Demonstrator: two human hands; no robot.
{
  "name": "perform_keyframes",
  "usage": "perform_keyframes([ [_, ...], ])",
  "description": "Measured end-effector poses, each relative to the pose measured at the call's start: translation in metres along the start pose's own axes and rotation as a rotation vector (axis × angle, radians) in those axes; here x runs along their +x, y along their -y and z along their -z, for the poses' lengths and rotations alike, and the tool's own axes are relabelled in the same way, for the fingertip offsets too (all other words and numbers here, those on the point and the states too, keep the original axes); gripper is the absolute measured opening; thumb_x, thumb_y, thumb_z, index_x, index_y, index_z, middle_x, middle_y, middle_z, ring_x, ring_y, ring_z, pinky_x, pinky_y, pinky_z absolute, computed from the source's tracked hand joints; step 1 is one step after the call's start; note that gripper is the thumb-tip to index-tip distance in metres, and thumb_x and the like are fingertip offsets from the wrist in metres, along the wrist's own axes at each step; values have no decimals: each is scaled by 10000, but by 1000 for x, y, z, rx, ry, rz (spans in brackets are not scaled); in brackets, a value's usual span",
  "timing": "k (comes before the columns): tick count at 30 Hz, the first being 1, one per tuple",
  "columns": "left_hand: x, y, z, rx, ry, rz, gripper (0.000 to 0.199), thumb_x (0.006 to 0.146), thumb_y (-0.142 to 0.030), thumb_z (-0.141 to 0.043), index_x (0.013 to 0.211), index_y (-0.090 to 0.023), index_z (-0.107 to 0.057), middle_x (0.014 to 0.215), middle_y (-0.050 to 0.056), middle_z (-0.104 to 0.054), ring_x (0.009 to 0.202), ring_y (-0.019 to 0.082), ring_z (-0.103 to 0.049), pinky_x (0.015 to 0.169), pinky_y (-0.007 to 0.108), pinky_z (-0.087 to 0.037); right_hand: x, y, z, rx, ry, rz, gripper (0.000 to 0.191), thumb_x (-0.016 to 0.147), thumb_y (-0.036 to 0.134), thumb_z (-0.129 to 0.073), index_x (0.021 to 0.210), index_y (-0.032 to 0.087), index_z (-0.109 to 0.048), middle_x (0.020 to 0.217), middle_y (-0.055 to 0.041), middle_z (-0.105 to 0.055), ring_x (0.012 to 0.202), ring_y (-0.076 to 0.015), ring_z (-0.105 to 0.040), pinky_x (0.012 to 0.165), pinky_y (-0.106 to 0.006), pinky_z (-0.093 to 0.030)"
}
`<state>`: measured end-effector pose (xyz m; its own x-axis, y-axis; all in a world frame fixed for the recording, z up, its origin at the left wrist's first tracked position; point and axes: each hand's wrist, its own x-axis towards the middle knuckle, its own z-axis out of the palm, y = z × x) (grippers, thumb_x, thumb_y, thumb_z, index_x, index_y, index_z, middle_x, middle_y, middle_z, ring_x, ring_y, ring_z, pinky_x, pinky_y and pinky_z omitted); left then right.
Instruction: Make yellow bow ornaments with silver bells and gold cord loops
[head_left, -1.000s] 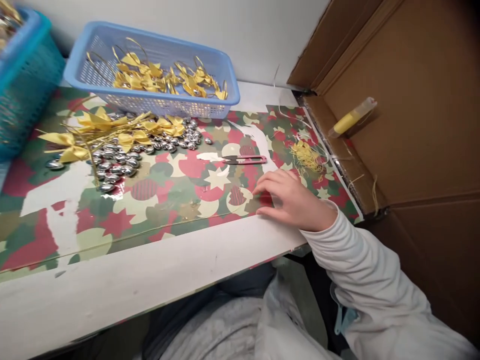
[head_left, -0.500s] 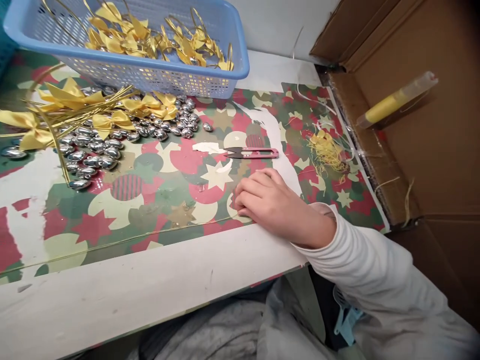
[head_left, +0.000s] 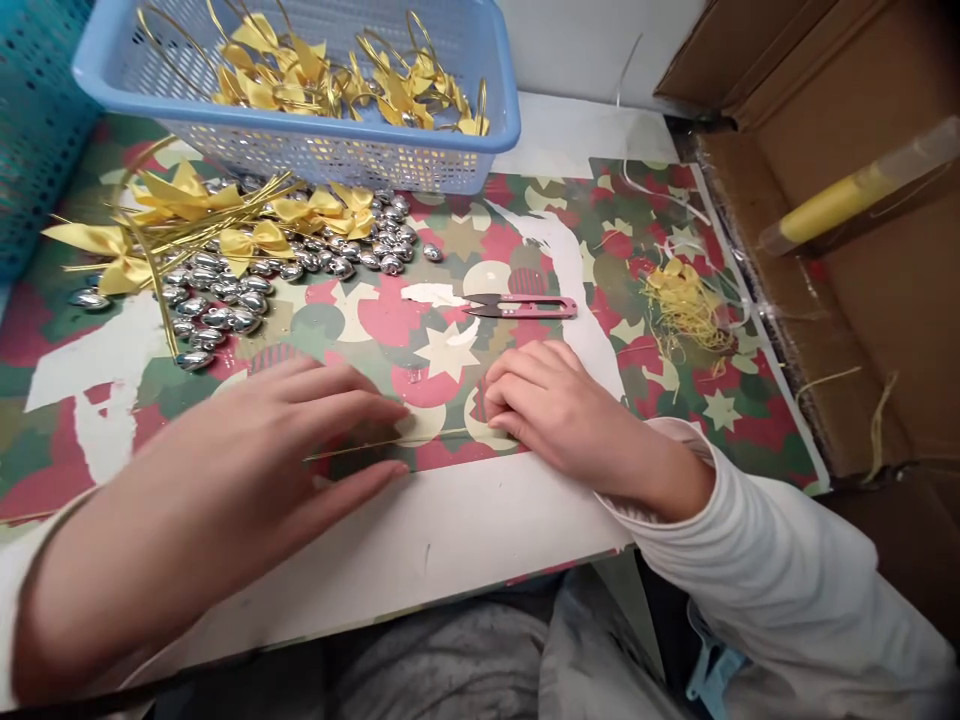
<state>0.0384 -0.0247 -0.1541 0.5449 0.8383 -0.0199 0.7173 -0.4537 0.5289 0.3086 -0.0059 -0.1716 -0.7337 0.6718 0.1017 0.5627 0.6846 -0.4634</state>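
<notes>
A thin yellow thread (head_left: 442,436) runs across the patterned table cover to my right hand (head_left: 559,410), whose fingers are pinched on its end. My left hand (head_left: 262,470) is over the thread on the left, thumb and fingers apart, holding nothing. Thread snips (head_left: 521,307) lie above my right hand. At the left are shiny silver beads (head_left: 217,300) in a pile, with yellow bows (head_left: 255,245) on gold wires partly on top of them.
A blue basket (head_left: 337,135) of bows with gold loops stands at the back. Tangled yellow thread scraps (head_left: 686,310) lie at the right. Beside them rises a cardboard wall (head_left: 862,300) with a yellow thread spool (head_left: 840,200). A teal basket (head_left: 37,110) is at far left.
My left hand has come into view from the left, over the thread. My right hand keeps its place on the thread. The whole view has shifted slightly.
</notes>
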Motion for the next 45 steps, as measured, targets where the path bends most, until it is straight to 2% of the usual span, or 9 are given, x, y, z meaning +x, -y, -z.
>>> perform_keyframes([
  [5, 20, -18, -12, -83, 19, -25, 243, 878, -424, -561, 913, -238, -713, 888, 25, -694, 810, 180, -629, 676, 275, -505, -1, 1, 2, 47, -17, 6, 197, 1008, 193, -434, 870, 167, -572, 952, -60, -638, 936, -194, -528, 871, -345, -319],
  [11, 18, -16, -17, -135, 22, 5, 252, 888, -439, -563, 815, -237, -696, 816, 12, -696, 768, 174, -614, 657, 273, -471, -1, 2, 6, 83, -22, -14, 208, 1008, 185, -424, 847, 176, -556, 942, -51, -636, 905, -185, -513, 854, -337, -328],
  [18, 17, -14, -17, -161, 10, -67, 229, 940, -327, -531, 795, -226, -677, 781, -37, -695, 743, 128, -587, 679, 249, -449, 0, 3, 8, 98, -28, -34, 195, 1002, 182, -439, 839, 180, -547, 945, -45, -628, 905, -179, -510, 848, -333, -337],
  [24, 13, -7, -22, -238, -55, -77, 129, 909, -367, -591, 852, -307, -689, 805, -63, -702, 770, 125, -611, 679, 222, -478, -1, 4, 16, 119, -6, -84, 167, 984, 175, -428, 893, 168, -568, 972, -69, -610, 949, -199, -505, 887, -356, -332],
  [27, 11, -6, -23, -267, -57, -38, 108, 899, -391, -602, 860, -333, -684, 822, -72, -702, 794, 127, -618, 695, 212, -480, -1, 5, 14, 138, -17, -74, 125, 949, 245, -514, 973, 150, -590, 1032, -89, -613, 997, -219, -497, 918, -373, -335],
  [30, 9, -6, -22, -298, -51, 23, 104, 891, -409, -611, 857, -345, -685, 831, -75, -701, 808, 132, -620, 708, 197, -478, 1, 6, 9, 128, -17, -44, 193, 925, 294, -583, 1046, 145, -605, 1105, -100, -611, 1049, -231, -481, 945, -381, -333],
  [32, 8, -6, -21, -307, -43, 67, 113, 881, -433, -622, 843, -349, -687, 830, -76, -697, 805, 132, -618, 701, 180, -474, 2, 7, 6, 128, -9, -45, 110, 941, 240, -559, 978, 160, -625, 1097, -86, -617, 1052, -224, -478, 953, -384, -326],
  [35, 7, -6, -19, -327, -45, 111, 136, 870, -462, -628, 825, -349, -688, 825, -74, -690, 785, 128, -618, 671, 158, -470, 4, 7, 6, 185, -21, -58, 156, 959, 176, -503, 874, 165, -634, 1054, -75, -622, 1021, -213, -479, 945, -388, -333],
  [45, 4, -6, -19, -391, -47, 191, 144, 856, -472, -634, 818, -341, -681, 823, -56, -681, 760, 138, -619, 607, 159, -472, 4, 5, 10, 289, -43, -64, 152, 956, 174, -501, 859, 164, -617, 1031, -77, -609, 1008, -210, -481, 926, -394, -355],
])
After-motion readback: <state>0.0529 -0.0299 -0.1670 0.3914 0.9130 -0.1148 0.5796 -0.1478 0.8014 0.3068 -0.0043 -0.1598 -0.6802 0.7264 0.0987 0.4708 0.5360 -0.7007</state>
